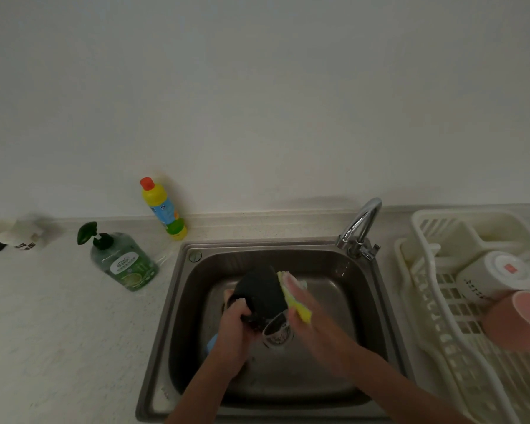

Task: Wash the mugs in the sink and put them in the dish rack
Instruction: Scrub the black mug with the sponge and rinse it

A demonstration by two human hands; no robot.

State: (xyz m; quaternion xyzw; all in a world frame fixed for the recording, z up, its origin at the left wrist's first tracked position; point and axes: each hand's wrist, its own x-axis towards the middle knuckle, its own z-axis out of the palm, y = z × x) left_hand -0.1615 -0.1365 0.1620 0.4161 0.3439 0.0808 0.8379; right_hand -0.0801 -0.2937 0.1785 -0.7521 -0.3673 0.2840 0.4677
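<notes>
Over the steel sink (361, 304) my left hand (233, 335) grips a black mug (262, 293) by its lower part, tilted on its side. My right hand (309, 313) holds a yellow sponge (294, 298) pressed against the mug's right side. A white mug (493, 276) and a pink mug (517, 322) lie in the white dish rack (435, 304) at the right. A blue object (211, 344) peeks out behind my left wrist in the sink.
The chrome tap (361, 228) stands at the sink's back right corner. A green soap pump bottle (123, 258) and a yellow bottle with a red cap (162, 209) stand left of the sink. White cups (19, 237) sit at the far left.
</notes>
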